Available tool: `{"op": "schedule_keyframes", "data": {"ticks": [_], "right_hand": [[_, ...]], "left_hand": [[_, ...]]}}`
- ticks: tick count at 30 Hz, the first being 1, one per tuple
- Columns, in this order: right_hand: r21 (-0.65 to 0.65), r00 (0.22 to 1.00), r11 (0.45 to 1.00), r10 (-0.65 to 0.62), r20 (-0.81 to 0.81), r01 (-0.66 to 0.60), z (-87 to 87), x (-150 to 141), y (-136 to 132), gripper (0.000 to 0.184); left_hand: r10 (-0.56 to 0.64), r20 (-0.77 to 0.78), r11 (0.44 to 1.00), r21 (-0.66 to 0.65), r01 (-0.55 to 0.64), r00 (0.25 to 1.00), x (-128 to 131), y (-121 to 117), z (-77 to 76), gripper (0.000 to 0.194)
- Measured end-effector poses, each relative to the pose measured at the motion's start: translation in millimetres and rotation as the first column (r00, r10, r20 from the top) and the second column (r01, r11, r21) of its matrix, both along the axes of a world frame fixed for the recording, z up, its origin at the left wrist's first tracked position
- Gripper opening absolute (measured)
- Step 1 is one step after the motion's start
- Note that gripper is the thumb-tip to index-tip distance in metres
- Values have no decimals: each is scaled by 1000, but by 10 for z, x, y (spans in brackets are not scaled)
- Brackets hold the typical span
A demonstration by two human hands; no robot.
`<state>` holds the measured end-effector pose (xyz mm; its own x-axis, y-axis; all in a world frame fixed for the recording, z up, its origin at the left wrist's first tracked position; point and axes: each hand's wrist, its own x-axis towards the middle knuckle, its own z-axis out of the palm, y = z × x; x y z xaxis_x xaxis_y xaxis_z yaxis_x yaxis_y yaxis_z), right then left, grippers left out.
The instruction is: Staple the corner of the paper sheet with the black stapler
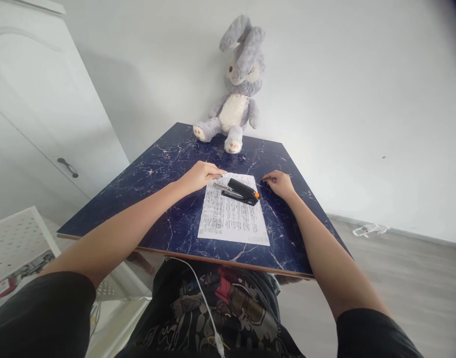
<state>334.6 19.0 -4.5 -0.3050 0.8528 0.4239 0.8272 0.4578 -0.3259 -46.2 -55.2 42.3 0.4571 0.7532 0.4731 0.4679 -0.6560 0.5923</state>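
Observation:
A printed sheet of paper [231,226] lies flat on the dark blue marbled table [168,214]. On its upper part rests a black stapler [245,189] with an orange part at its right end; a metal strip juts from its left end. My left hand [202,176] is at the paper's upper left corner, fingers pressed together, close to that metal strip. Whether they grip the corner or something small is unclear. Right of the stapler, my right hand [280,184] rests on the tabletop with its fingers curled and tips together. Anything between them is too small to make out.
A grey plush rabbit [233,112] sits at the table's far edge against the wall. Left stands a white cabinet [34,99], with a white perforated rack [17,243] below. A white cable [203,298] hangs in front of my shirt. A clear plastic item [367,229] lies on the floor.

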Motion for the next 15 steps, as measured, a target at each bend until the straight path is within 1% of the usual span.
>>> {"op": "schedule_keyframes", "data": {"ticks": [3, 5, 9, 15], "right_hand": [[-24, 1000, 1000, 14, 2, -14, 25, -20, -25, 31], [-42, 1000, 999, 26, -1, -26, 34, -26, -32, 31], [-54, 999, 998, 44, 2, -43, 31, -27, -26, 31], [-40, 1000, 999, 30, 7, -30, 16, -33, -10, 30]], "left_hand": [[26, 48, 994, -107, -20, 999, 45, -9, -29, 32], [16, 41, 986, -166, -9, 999, 73, -4, -69, 30], [-37, -13, 986, -161, 34, 999, 93, 15, -137, 19], [-65, 42, 982, -173, 71, 997, 95, 40, -204, 17]]}}
